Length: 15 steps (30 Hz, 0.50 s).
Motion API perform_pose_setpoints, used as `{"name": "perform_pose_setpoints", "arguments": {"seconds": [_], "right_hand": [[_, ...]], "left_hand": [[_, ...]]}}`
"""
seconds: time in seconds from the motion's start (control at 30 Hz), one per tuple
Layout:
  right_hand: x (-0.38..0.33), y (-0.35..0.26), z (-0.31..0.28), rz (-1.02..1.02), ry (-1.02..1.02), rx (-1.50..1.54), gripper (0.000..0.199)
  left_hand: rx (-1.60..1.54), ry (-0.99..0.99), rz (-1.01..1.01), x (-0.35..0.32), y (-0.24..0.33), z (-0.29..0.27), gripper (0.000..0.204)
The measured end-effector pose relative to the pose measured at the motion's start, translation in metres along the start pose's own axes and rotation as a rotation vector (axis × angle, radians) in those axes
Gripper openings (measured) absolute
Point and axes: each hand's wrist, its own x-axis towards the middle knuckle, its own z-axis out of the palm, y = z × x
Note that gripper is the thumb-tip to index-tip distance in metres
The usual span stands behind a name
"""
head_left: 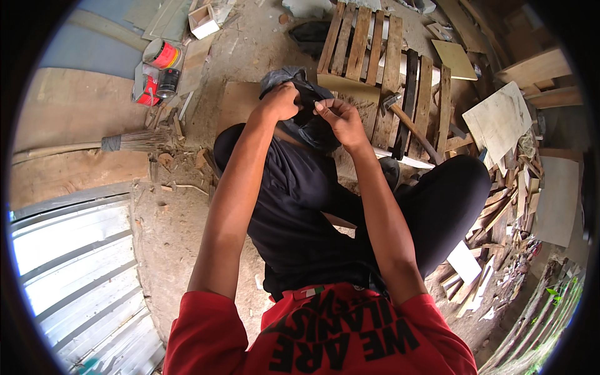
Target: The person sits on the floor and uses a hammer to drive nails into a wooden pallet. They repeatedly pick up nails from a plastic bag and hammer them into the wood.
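Note:
A crumpled black plastic bag (317, 132) is bunched up in front of my knees, with a greyer fold along its upper left. My left hand (282, 102) is closed with curled fingers on the bag's upper left edge. Thumb and forefinger of my right hand (345, 122) are pinched together at the bag's right side, a short way from the left hand. Whatever the bag contains is hidden by its folds. To the right, a hammer (410, 127) with a wooden handle rests on a slatted wooden pallet (359, 44).
Red and dark paint cans (167, 82) stand at the far left, beyond a stick broom (134, 142). Wood scraps (500, 212) are heaped at the right beside a pale board (498, 122). A small open wooden box (204, 22) lies at the back.

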Motion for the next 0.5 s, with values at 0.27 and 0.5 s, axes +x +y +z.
{"name": "perform_pose_setpoints", "arguments": {"seconds": [0.27,0.5], "right_hand": [[-0.012,-0.047,0.011,0.018,-0.081,0.460,0.023],[-0.014,-0.055,0.011,-0.026,-0.200,0.594,0.021]], "left_hand": [[-0.014,-0.001,0.041,-0.001,-0.007,0.005,0.015],[-0.001,-0.089,-0.013,0.000,-0.005,0.000,0.015]]}}
